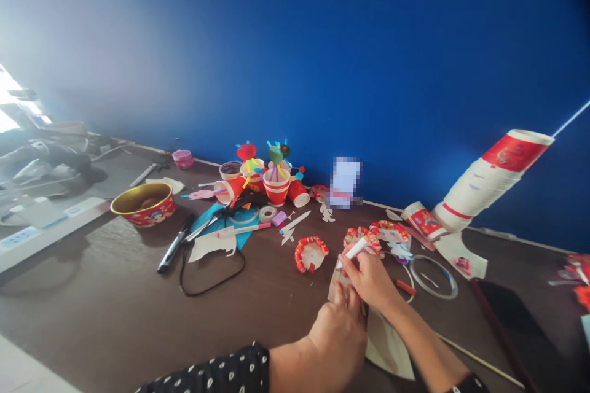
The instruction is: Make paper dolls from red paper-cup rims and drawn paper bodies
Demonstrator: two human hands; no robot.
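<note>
In my right hand [374,282] a white marker pen [354,250] is gripped, slanting down to the left over a small cream paper piece [332,290]. My left hand [338,331] lies on that paper, fingers stretched out and pressing it to the table; much of the paper is hidden under both hands. A larger cream paper sheet [389,344] lies below my right wrist. Just beyond my hands sit a curved piece edged with red paper bits [311,254] and similar red-edged pieces [391,231].
Decorated paper cups [276,187], a gold-rimmed bowl [144,206], scissors [203,224] and a black marker [175,249] stand or lie to the left. At right are stacked cups [483,184], a tape roll [433,276], a dark phone [520,325] and a thin stick [479,359].
</note>
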